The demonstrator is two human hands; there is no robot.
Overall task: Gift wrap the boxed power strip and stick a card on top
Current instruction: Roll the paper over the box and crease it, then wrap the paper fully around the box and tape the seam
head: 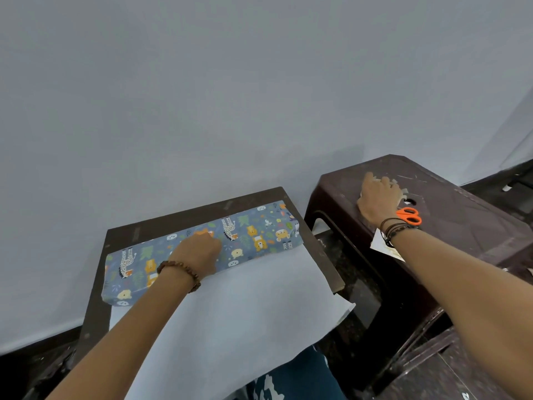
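White paper underside (230, 313), animal-print-wrapped box (259, 235)

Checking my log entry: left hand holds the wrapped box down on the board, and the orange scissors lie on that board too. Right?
Not quite. The head view shows the orange scissors on the dark stool, beside the right hand. The left hand does rest on the wrapped box.

2 hands, 1 wrapped box (202, 251), 1 orange scissors (409, 216), 2 dark surfaces, 1 white card (385, 246), 1 beaded bracelet (180, 272).
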